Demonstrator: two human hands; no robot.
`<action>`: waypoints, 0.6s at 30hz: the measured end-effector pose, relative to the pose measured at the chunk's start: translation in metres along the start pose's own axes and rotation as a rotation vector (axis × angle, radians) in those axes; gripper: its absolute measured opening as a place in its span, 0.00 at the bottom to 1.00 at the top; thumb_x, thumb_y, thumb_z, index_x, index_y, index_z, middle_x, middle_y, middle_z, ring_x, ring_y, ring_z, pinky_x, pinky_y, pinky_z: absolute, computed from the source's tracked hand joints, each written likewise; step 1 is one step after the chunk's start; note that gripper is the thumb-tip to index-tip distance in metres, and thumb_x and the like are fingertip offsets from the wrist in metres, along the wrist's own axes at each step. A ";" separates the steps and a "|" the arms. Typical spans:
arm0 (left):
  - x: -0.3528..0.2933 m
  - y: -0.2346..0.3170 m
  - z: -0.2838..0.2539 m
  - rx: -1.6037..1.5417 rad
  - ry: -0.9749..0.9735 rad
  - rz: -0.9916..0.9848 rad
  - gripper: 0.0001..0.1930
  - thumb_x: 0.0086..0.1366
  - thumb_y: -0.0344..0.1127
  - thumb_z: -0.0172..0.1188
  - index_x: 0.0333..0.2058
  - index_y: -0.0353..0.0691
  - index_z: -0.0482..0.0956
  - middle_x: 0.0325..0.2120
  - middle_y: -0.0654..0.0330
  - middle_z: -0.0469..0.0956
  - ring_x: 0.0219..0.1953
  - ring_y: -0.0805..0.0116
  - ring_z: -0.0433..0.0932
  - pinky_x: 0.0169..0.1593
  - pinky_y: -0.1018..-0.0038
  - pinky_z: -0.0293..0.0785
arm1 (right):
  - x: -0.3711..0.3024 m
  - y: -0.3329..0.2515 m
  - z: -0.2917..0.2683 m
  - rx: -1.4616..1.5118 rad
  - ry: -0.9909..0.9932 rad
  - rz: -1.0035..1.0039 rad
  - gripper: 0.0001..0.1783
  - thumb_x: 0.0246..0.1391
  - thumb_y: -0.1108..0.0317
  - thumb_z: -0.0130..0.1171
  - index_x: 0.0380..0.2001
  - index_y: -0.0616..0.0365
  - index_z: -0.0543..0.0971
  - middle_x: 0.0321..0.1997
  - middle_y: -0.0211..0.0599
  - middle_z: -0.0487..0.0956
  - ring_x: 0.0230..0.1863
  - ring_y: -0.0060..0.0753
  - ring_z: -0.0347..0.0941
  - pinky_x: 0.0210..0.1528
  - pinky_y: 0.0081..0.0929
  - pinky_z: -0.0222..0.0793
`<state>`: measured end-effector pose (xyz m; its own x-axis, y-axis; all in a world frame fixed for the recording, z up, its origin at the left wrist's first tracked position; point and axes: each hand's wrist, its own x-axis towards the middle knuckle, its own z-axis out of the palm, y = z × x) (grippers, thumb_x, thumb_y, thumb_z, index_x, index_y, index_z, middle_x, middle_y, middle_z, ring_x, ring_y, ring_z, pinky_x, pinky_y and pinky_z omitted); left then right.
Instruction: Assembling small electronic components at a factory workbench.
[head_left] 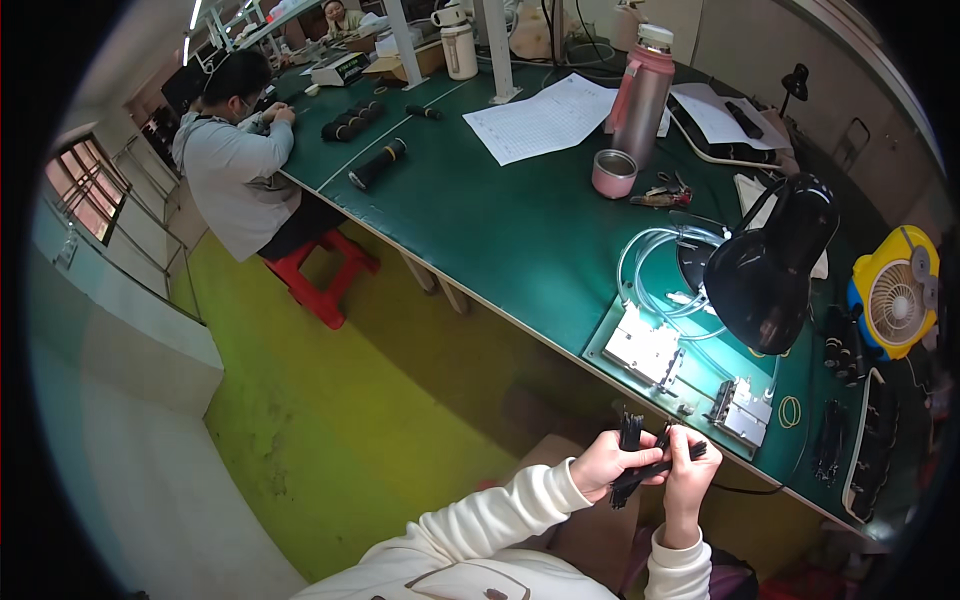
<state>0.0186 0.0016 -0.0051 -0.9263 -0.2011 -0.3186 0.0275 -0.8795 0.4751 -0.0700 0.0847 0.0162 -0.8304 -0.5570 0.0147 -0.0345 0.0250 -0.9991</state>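
Just off the front edge of the bench, my left hand is closed around a bundle of thin black strips, which look like short cables; their exact kind is too small to tell. My right hand pinches a black strip or small bunch at the same spot, fingers close to the left hand's. The black pieces cross between the two hands. On the bench directly beyond them, under bright light, sit a metal fixture and a smaller metal fixture. Neither hand touches the fixtures.
A black desk lamp leans over coiled clear tubing. At right are a yellow fan and a tray of black pieces. Farther back stand a thermos and pink cup. A co-worker sits at left on a red stool.
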 end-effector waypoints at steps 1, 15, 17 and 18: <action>0.001 0.000 0.000 -0.009 -0.003 -0.008 0.08 0.55 0.28 0.53 0.34 0.30 0.71 0.28 0.57 0.73 0.29 0.70 0.75 0.36 0.76 0.75 | 0.000 0.000 -0.001 -0.005 -0.006 -0.006 0.05 0.46 0.76 0.52 0.21 0.68 0.74 0.13 0.25 0.68 0.15 0.11 0.59 0.18 0.11 0.53; 0.003 -0.001 0.001 0.002 -0.009 -0.017 0.09 0.56 0.28 0.52 0.35 0.30 0.71 0.30 0.56 0.73 0.31 0.70 0.74 0.37 0.76 0.75 | 0.003 0.000 -0.004 -0.056 -0.015 -0.019 0.04 0.45 0.77 0.53 0.22 0.69 0.75 0.15 0.27 0.71 0.17 0.13 0.61 0.20 0.11 0.56; 0.003 -0.001 0.004 0.001 -0.013 -0.020 0.09 0.56 0.28 0.52 0.35 0.30 0.71 0.30 0.56 0.73 0.31 0.70 0.75 0.37 0.76 0.75 | 0.003 0.002 -0.007 -0.034 -0.005 -0.036 0.04 0.45 0.77 0.53 0.22 0.69 0.75 0.15 0.27 0.70 0.17 0.13 0.61 0.20 0.11 0.56; 0.003 -0.001 0.006 -0.002 -0.014 -0.024 0.09 0.56 0.28 0.53 0.35 0.30 0.71 0.30 0.56 0.73 0.31 0.70 0.75 0.37 0.76 0.75 | 0.003 0.002 -0.008 -0.022 -0.001 -0.045 0.04 0.45 0.77 0.53 0.22 0.69 0.75 0.15 0.27 0.70 0.17 0.13 0.61 0.20 0.11 0.55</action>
<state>0.0133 0.0038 -0.0019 -0.9318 -0.1738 -0.3186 0.0057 -0.8848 0.4660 -0.0773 0.0892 0.0145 -0.8273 -0.5586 0.0597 -0.0841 0.0180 -0.9963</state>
